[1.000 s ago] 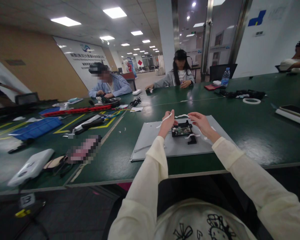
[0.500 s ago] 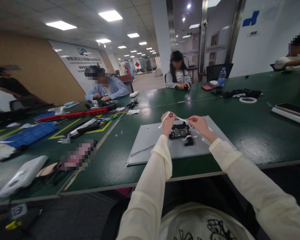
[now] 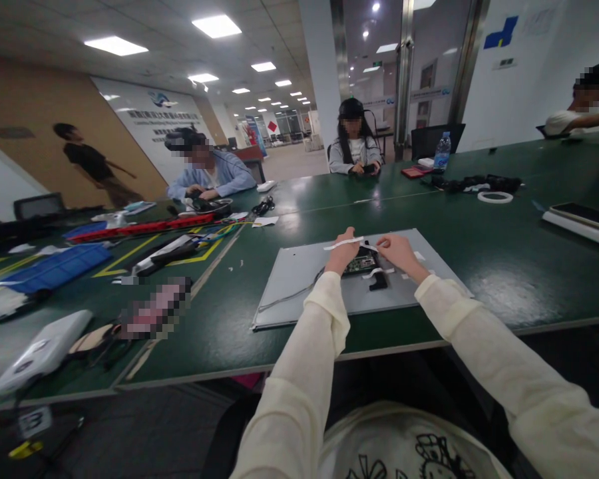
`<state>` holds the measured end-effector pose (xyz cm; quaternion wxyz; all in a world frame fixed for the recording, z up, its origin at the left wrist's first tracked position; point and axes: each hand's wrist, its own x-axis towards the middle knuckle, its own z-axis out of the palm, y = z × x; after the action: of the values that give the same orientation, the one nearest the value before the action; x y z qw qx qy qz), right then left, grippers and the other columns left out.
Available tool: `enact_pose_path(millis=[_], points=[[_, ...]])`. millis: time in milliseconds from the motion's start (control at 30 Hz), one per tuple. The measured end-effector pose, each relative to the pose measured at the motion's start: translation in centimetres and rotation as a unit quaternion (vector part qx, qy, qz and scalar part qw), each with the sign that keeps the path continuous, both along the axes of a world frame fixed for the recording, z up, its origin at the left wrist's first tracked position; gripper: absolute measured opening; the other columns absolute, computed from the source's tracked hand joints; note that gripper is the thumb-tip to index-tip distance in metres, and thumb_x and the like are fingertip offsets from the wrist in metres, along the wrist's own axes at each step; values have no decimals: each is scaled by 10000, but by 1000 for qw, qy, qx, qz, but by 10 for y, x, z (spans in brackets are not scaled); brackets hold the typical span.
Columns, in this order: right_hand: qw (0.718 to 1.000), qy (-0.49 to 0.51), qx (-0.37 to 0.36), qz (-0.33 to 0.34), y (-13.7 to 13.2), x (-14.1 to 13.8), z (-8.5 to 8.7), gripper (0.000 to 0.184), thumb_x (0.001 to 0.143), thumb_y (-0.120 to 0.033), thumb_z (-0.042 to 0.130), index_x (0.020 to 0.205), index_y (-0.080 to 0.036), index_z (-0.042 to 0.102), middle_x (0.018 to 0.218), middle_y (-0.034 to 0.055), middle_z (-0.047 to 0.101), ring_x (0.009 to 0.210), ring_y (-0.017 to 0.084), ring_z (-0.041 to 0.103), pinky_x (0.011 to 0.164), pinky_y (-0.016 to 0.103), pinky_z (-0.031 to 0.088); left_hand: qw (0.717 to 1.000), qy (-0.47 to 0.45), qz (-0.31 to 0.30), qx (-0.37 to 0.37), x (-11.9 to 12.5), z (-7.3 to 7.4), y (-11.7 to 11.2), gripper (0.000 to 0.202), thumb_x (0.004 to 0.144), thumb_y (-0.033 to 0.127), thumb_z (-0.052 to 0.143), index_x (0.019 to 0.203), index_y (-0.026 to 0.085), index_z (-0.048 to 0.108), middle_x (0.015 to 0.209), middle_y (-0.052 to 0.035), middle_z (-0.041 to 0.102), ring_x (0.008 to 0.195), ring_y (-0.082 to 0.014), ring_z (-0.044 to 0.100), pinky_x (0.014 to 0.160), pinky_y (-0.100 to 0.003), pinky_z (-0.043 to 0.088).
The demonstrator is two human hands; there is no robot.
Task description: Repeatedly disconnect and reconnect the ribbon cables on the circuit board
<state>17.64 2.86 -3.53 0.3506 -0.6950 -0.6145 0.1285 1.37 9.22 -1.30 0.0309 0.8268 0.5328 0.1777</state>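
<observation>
I see both hands pinch one thin white strip: left hand [image 3: 340, 255] and right hand [image 3: 398, 250] keep it flat, just above the small green board [image 3: 361, 265] on the grey panel [image 3: 299, 283].

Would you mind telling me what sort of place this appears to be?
Probably an electronics assembly workroom: long green worktables, a grey panel bearing a circuit board, and a blue parts bin. Both hands pinch a white ribbon strip.
</observation>
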Motion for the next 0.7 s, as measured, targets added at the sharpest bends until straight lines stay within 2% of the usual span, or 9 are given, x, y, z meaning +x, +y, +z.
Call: enact_pose_path(millis=[200,300,400,567,700], points=[[1000,21,-3,-1,-1,-1,-4,189,807,-216,626,947,-152,737,797,44,735,755,155,680,740,219,458,995,79,1,58,1,12,-24,308,965,211,423,1246,148,530,1240,-145,625,1163,-215,577,972,-342,442],[1000,23,-5,-5,0,-1,-6,187,808,-227,629,937,-153,742,763,41,730,727,155,680,706,218,456,992,122,-23,29,5,10,-32,251,978,227,405,1118,154,600,1159,-127,664,1094,-221,618,918,-343,478],[1000,27,-4,-6,0,-1,-6,185,809,-223,623,932,-153,743,740,32,726,711,150,679,690,213,448,990,135,-38,6,9,4,-33,288,991,313,400,1038,151,634,1111,-126,686,1053,-238,641,903,-382,496],[999,43,-9,-5,0,-2,-8,177,807,-206,609,923,-152,732,718,21,719,697,141,683,674,204,441,989,130,-52,-50,7,-3,-27,365,1002,327,349,1023,152,669,1127,-140,688,1060,-235,647,913,-377,499],[998,57,-17,2,2,-1,-11,184,812,-207,595,928,-148,725,755,30,726,673,134,679,650,200,443,989,128,-56,-55,5,-4,-25,366,997,325,354,1042,160,677,1134,-129,691,1059,-232,645,920,-355,493]])
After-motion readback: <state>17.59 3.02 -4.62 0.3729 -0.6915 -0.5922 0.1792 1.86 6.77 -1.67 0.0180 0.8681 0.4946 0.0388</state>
